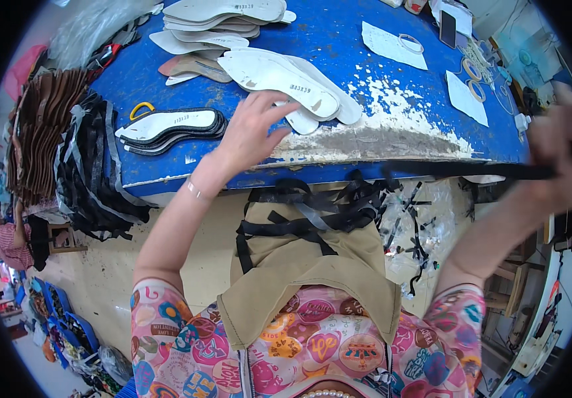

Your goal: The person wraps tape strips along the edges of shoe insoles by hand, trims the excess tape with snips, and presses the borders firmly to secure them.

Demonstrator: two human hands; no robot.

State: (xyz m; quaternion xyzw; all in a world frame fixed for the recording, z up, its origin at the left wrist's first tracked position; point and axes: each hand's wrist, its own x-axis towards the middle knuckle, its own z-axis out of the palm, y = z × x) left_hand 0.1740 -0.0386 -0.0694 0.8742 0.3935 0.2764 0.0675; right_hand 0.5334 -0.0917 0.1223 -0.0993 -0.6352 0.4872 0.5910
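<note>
My left hand [254, 129] rests at the near edge of a small pile of white insoles [279, 76] on the blue worktable [339, 40]. Its fingers are spread, with the fingertips at the insoles; whether they press on them I cannot tell. Far to the right, my right hand [558, 149] is raised and smeared by motion, closed around a black strip [471, 170]. That strip stretches leftward along the table's front edge. More black strips [292, 227] lie across the tan apron [312, 265] on my lap.
Stacked insoles [223, 13] stand at the back; a black-edged stack [173, 126] lies left, beside a yellow loop [141, 108]. Brown pieces [44, 132] and bunched black strips [90, 166] hang at the left edge. Right are paper sheets [385, 50], tape rolls [475, 91] and a phone [448, 30].
</note>
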